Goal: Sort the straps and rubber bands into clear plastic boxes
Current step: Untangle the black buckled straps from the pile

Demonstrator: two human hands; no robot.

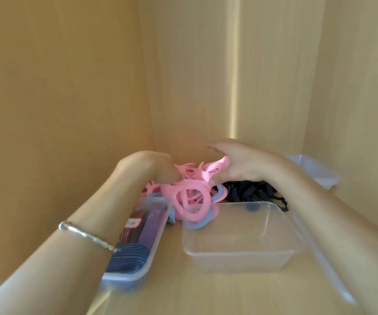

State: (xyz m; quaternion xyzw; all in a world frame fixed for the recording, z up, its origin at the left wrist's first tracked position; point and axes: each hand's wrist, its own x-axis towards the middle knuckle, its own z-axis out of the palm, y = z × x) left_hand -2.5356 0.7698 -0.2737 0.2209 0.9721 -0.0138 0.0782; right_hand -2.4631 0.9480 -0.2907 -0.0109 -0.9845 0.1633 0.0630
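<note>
Shelf: carries three boxes and a loose heap at the back; cramped between wooden walls, so easy to knock a box with an elbow.
Middle box: clear, nearly empty, just in front of the heap; looks light, liable to slide or tip under a dragging wrist.
Left box: packed with dark blue and red straps, directly under the left forearm; easily nudged.
Far box: behind the right wrist, well apart from the heap.
Pink tangle: interlocked loops mixed with pale blue bands; likely to come up several at once, blue ones included, and land in the wrong box.
Black straps: just beside the pink tangle, under the right wrist; may snag and ride along.
Right grip: pinches a pink loop between thumb and fingers, at the tangle's upper right edge.
Left grip: fingers curled down onto the tangle's upper left; blurred, cannot tell whether clenched on a loop or only pressing.
</note>
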